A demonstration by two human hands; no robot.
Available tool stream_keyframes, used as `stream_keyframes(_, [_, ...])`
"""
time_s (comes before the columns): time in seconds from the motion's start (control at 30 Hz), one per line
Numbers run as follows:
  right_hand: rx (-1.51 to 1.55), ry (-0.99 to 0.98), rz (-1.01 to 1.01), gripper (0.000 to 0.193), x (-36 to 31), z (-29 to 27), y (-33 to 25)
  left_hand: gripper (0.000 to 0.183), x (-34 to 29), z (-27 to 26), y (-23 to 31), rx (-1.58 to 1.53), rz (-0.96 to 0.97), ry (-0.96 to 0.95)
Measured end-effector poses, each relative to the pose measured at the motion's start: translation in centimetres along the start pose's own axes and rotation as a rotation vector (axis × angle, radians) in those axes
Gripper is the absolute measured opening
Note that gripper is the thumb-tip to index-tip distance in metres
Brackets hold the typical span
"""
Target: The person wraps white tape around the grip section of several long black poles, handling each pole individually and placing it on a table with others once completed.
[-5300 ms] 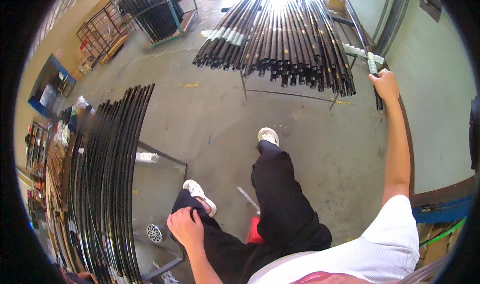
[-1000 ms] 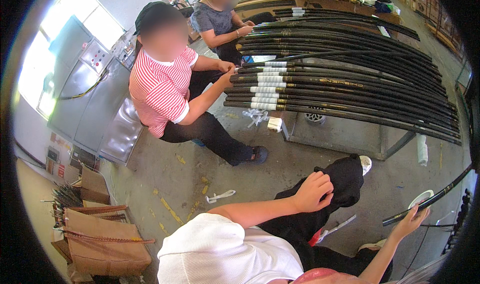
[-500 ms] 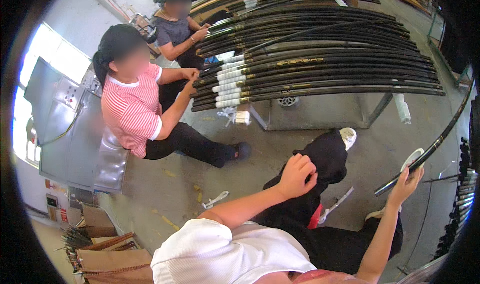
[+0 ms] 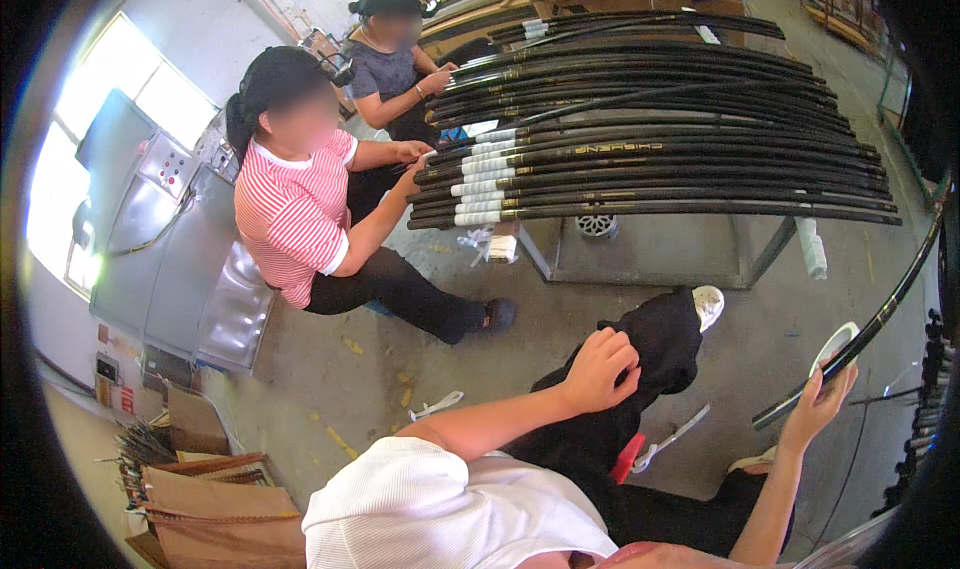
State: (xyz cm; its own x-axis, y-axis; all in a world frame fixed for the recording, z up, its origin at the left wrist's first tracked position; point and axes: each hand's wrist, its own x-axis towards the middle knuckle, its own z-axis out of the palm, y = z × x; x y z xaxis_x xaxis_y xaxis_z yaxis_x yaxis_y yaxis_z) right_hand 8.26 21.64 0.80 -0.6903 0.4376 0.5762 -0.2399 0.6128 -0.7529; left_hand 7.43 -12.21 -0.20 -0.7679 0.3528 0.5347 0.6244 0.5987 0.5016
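Note:
My right hand (image 4: pixel 818 405) grips a glossy black rod (image 4: pixel 862 341) near its lower end, at the right. A white ring (image 4: pixel 832 349), like a roll of tape, sits against the rod at my fingers; whether the rod passes through it I cannot tell. The rod slants up toward the right rim of the view. Against the black trouser leg at my raised knee (image 4: pixel 668 337) rests my left hand (image 4: pixel 601 371), loosely closed, with nothing visible in its curled fingers.
Many black rods (image 4: pixel 690 169), several with white-wrapped ends, lie across a metal-framed table (image 4: pixel 650 274). Two people work at its left end, one in a striped shirt (image 4: pixel 290 209). White strips (image 4: pixel 678 435) lie on the floor. Cardboard (image 4: pixel 215 514) stands lower left; more rods stand far right.
The whole view has shifted, so the table and the co-workers appear farther right and lower. My left hand stays at the knee, and my right still holds the rod.

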Motion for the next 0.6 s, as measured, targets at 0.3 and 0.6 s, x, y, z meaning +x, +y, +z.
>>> stream_keyframes(0.3, [0.279, 0.037, 0.043, 0.027, 0.8, 0.6, -2.7, 0.02, -0.3, -0.8, 0.9, 0.086, -0.06, 0.002])
stream_keyframes(0.6, [0.364, -0.01, 0.049, 0.024, 0.9, 4.3, -3.2, 0.019, -2.5, -1.9, 0.3, 0.121, -0.14, 0.034])
